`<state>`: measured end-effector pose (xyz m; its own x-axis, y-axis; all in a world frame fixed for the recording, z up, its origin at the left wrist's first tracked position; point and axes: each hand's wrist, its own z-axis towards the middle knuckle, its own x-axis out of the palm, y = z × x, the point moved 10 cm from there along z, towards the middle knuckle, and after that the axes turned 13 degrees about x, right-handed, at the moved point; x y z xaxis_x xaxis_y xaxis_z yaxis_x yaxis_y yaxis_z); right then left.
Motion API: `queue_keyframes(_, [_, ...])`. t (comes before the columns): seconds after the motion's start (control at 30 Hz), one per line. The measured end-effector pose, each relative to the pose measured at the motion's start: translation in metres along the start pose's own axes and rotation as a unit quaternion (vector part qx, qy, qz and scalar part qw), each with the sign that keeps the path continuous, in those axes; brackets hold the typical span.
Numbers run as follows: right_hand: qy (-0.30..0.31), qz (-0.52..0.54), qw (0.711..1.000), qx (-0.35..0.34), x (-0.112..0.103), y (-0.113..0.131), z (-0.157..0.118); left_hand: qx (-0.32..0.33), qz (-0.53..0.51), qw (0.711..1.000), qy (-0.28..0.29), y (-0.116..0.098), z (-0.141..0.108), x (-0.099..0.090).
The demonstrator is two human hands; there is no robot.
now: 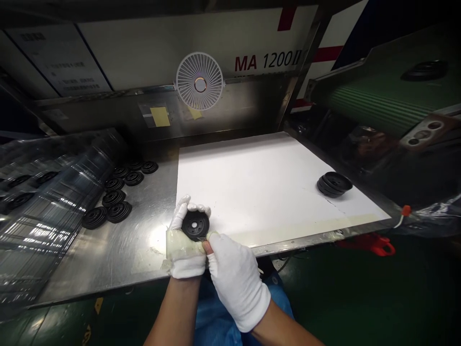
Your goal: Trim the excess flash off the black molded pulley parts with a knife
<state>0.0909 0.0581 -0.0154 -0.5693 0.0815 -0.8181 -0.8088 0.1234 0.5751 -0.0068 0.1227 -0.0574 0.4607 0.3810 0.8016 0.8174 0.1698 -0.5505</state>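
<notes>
A round black part (196,225) with a small centre hole lies in my left hand (185,240), whose white-gloved fingers wrap round its left and upper edge. My right hand (236,274), also gloved in white, meets the part's lower right rim with thumb and fingertips pinched together. A thin item seems to be between those fingertips, too small to make out. On the white sheet (237,187), a short stack of black parts (334,184) stands at the right. Several small stacks of black parts (119,211) stand on the metal table (144,216) to the left.
Clear plastic trays (46,216) are piled at the far left, some holding black parts. A white fan (200,81) is fixed at the back. On the right, a green conveyor (382,96) carries a black part. Red-handled scissors or pliers (378,244) hang below the table edge.
</notes>
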Motion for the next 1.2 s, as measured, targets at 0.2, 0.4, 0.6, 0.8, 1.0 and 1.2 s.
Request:
queue_keyframes(0.2, [-0.019, -0.009, 1.000, 0.008, -0.007, -0.007, 0.007, 0.027, 0.020, 0.998, 0.047, -0.004, -0.003, 0.004])
queue_keyframes(0.4, [-0.018, 0.000, 1.000, 0.003, -0.005, -0.004, 0.005, 0.046, -0.005, 0.998, 0.038, -0.004, 0.002, 0.005])
queue_keyframes(0.6, [-0.008, 0.002, 1.000, -0.009, -0.003, 0.000, 0.003, -0.013, 0.025, 0.996, 0.084, 0.000, -0.002, 0.013])
queue_keyframes(0.8, [-0.032, 0.009, 0.999, -0.001, -0.012, -0.013, 0.005, -0.113, 0.049, 0.989, 0.083, 0.008, -0.011, 0.014])
queue_keyframes(1.0, [-0.028, -0.005, 0.999, 0.016, -0.008, -0.016, 0.002, -0.070, 0.018, 0.997, 0.031, 0.009, -0.005, 0.012])
queue_keyframes(1.2, [-0.026, 0.017, 0.999, 0.019, -0.008, -0.013, 0.003, -0.031, -0.021, 0.999, 0.017, 0.001, -0.006, 0.012])
